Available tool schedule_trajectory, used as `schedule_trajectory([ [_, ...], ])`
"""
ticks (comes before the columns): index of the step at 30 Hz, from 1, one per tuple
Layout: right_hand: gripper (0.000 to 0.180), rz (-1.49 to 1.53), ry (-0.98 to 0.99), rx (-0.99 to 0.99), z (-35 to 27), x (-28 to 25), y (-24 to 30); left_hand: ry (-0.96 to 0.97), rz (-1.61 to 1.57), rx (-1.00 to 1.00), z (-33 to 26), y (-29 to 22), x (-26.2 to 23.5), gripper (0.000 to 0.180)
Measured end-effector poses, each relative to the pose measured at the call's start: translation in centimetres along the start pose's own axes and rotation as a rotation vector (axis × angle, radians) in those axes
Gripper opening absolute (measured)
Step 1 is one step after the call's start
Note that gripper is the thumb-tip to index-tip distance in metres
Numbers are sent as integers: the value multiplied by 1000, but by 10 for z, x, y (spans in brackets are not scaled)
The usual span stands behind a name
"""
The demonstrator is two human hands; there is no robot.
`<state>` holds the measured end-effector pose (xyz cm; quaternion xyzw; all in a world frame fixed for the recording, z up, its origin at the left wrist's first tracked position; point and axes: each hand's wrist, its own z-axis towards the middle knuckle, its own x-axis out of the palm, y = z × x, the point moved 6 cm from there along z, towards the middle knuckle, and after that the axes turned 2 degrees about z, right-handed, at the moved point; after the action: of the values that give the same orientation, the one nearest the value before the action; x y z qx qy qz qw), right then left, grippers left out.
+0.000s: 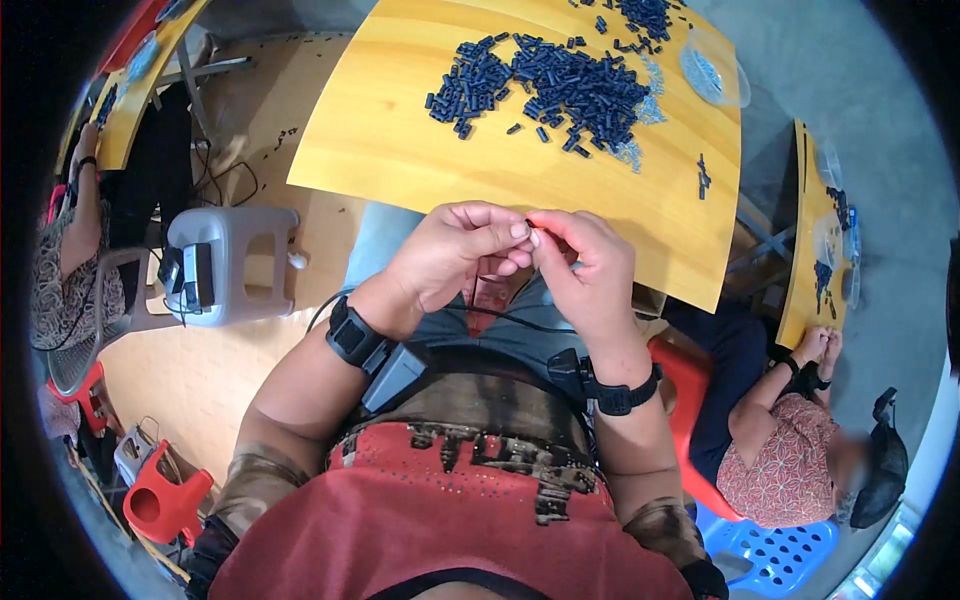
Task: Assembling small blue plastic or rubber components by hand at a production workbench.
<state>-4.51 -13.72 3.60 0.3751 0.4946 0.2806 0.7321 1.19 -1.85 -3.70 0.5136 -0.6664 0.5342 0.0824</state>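
Note:
My left hand (455, 250) and my right hand (590, 265) meet fingertip to fingertip over my lap, just below the near edge of a yellow wooden table (400, 140). Between the fingertips sits a tiny dark part (529, 222), pinched by both hands and mostly hidden. A heap of small dark blue plastic pieces (560, 80) lies on the far half of the table, with some small clear pieces (632, 152) at its right edge. Both wrists wear black bands.
A clear plastic bag (715, 70) lies at the table's far right. A grey plastic stool (235, 260) stands to my left, a red stool (160, 500) lower left. A person sits at another yellow table (808, 250) on the right, another person at far left (70, 250).

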Motion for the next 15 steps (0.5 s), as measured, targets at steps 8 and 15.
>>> schedule_trajectory([
  [8, 16, -74, -17, -67, -1, 1, 1, -32, -70, 8, 4, -1, 2, 15],
  [15, 15, -153, -1, -18, 8, -3, -6, -30, -51, 36, 11, 0, -10, 12],
])
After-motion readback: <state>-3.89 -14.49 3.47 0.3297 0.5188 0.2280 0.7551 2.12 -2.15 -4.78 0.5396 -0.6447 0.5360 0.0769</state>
